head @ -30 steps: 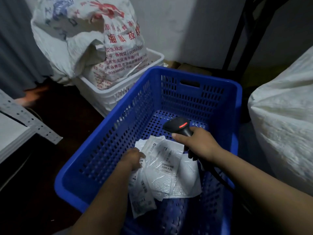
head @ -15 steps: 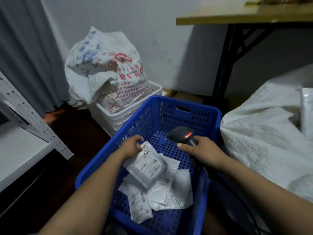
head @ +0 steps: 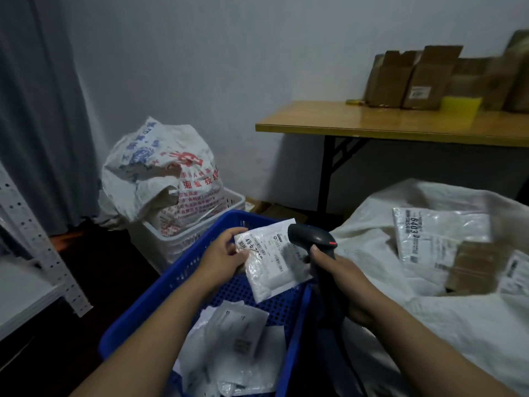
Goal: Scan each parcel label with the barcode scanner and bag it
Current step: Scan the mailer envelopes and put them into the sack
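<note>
Looks like a little back-room parcel sorting spot with plain walls. You've got a blue crate (head: 160, 285) of labelled mailers (head: 237, 339), a big white sack (head: 472, 333) holding more parcels (head: 438, 233), cardboard boxes (head: 423, 78) on a tabletop (head: 357, 118), and perforated metal shelving (head: 34, 239) at the left.

parcel (head: 272, 267): white, label up (tilted) | scanner (head: 310, 239): black, beside it

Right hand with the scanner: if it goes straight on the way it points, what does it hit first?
Most likely the white parcel held by the left hand. The scanner in the right hand noses toward its label, overlapping it in this view; the gap between them is unclear.
</note>
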